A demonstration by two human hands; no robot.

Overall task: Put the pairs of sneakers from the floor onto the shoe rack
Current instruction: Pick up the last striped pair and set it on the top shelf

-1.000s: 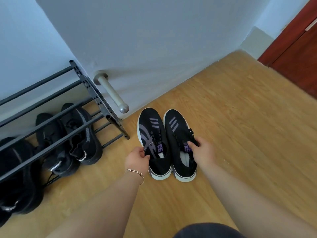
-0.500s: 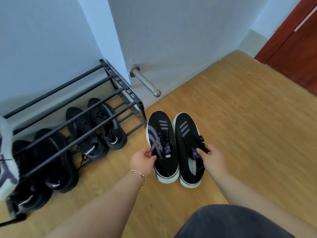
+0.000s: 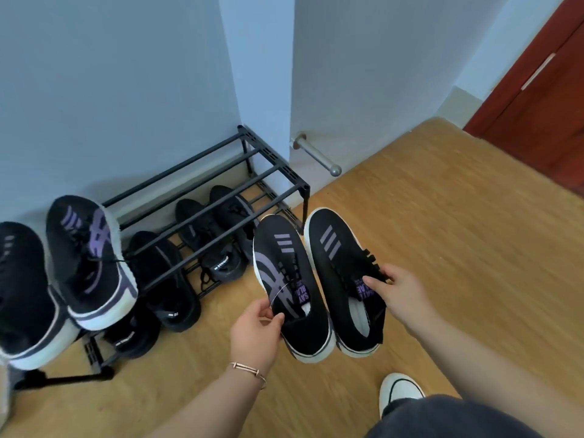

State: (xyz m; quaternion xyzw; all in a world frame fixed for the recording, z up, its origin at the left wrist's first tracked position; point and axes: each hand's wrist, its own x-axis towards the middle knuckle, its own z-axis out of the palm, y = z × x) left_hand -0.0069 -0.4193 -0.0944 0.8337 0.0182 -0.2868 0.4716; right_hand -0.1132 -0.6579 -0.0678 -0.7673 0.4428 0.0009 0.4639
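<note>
While the frame edge crops the black metal shoe rack (image 3: 271, 167), each hand — left hand (image 3: 254, 331), right hand (image 3: 403, 294) — grips one black purple-striped knit sneaker (image 3: 292, 286); two held.

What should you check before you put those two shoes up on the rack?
1. Left hand has a firm grip on the left sneaker: ok.
2. Right hand has a grip on the right sneaker: ok.
3. Both sneakers are lifted off the floor: ok.
4. Free space on the shoe rack top bars, right of the purple-striped pair already there: ok.
5. Top bars steady enough for another pair: cannot tell.
</note>
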